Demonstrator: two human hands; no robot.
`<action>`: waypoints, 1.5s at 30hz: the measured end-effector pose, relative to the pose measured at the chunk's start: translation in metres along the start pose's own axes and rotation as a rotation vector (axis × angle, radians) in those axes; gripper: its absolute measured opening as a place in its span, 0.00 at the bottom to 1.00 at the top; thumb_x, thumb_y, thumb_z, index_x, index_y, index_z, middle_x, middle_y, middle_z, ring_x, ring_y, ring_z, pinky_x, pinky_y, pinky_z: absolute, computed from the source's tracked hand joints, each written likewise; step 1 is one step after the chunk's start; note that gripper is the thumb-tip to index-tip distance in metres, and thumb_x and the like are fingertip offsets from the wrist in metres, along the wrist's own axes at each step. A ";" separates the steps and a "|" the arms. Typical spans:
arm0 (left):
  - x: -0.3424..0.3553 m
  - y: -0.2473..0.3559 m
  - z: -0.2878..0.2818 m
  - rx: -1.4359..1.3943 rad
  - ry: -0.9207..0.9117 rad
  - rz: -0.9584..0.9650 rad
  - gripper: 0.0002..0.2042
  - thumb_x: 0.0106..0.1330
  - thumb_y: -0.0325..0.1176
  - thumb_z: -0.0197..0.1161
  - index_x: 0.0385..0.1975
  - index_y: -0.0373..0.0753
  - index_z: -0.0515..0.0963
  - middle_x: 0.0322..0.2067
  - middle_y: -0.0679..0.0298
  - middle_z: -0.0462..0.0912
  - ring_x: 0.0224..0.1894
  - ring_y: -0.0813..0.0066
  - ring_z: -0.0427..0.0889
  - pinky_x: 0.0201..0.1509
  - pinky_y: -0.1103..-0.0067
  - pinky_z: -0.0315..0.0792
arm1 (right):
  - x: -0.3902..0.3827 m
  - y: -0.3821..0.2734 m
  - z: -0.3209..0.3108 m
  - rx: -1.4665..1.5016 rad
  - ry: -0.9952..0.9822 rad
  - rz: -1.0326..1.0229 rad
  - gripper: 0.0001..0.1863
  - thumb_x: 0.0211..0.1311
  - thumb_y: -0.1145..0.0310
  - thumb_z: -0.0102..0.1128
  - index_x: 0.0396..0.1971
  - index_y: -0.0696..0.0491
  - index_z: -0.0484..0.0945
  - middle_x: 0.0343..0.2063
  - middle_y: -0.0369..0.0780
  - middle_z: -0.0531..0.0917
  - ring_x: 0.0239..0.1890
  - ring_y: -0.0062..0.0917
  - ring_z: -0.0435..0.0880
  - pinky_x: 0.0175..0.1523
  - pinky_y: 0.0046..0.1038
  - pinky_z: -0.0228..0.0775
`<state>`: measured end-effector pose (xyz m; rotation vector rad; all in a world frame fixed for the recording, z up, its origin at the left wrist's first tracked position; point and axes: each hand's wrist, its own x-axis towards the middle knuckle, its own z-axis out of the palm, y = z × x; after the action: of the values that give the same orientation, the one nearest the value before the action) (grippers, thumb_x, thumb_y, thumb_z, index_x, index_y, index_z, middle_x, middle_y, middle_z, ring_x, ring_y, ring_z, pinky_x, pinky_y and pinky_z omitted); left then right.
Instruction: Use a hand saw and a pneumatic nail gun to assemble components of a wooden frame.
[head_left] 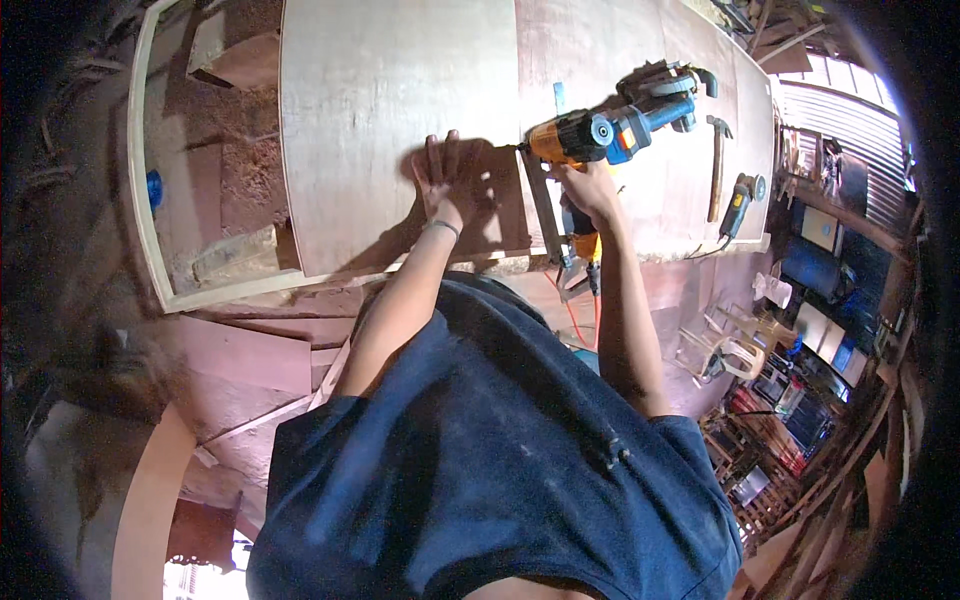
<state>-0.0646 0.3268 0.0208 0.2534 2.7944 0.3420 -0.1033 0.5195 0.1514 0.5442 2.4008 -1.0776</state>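
Note:
A pale plywood sheet [400, 70] lies across the work surface in front of me. My left hand [438, 185] rests on it, palm down with the fingers stretched out, holding nothing. To its right, my right hand [592, 190] is wrapped around the handle of a yellow and black nail gun [562, 140]. The gun's long dark magazine points back toward me, and a thin red hose [598, 305] hangs below it. Just beyond the gun sits a blue and black power tool [650, 115], partly covered by it.
A claw hammer [716, 165] and an angle grinder [740, 208] lie on the right of the sheet. At left, a light wooden frame [142, 200] shows its uncovered side, with wood offcuts inside. A plastic chair [738, 358] stands at the right, amid clutter.

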 end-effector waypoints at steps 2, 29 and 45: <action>-0.001 -0.001 -0.003 -0.034 -0.082 0.029 0.45 0.52 0.71 0.47 0.70 0.63 0.42 0.71 0.57 0.26 0.69 0.40 0.21 0.63 0.39 0.22 | 0.000 0.000 -0.001 -0.018 -0.024 0.039 0.21 0.49 0.62 0.57 0.44 0.55 0.77 0.23 0.45 0.82 0.18 0.29 0.81 0.29 0.32 0.76; 0.005 -0.008 0.035 -0.281 0.114 0.130 0.49 0.49 0.74 0.50 0.70 0.58 0.46 0.71 0.57 0.36 0.71 0.45 0.27 0.65 0.39 0.26 | -0.009 -0.022 -0.017 0.140 0.158 0.024 0.11 0.51 0.68 0.62 0.35 0.56 0.78 0.18 0.34 0.76 0.15 0.18 0.74 0.19 0.23 0.66; -0.002 -0.008 0.000 -1.309 -0.059 0.074 0.40 0.46 0.59 0.65 0.63 0.60 0.62 0.68 0.63 0.53 0.71 0.47 0.40 0.62 0.37 0.33 | 0.101 -0.054 -0.033 0.005 0.041 -0.089 0.15 0.50 0.63 0.57 0.34 0.59 0.78 0.18 0.38 0.78 0.17 0.19 0.76 0.23 0.24 0.69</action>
<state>-0.0635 0.3188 0.0191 0.0325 1.9376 1.9334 -0.2223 0.5280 0.1475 0.4690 2.4791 -1.1199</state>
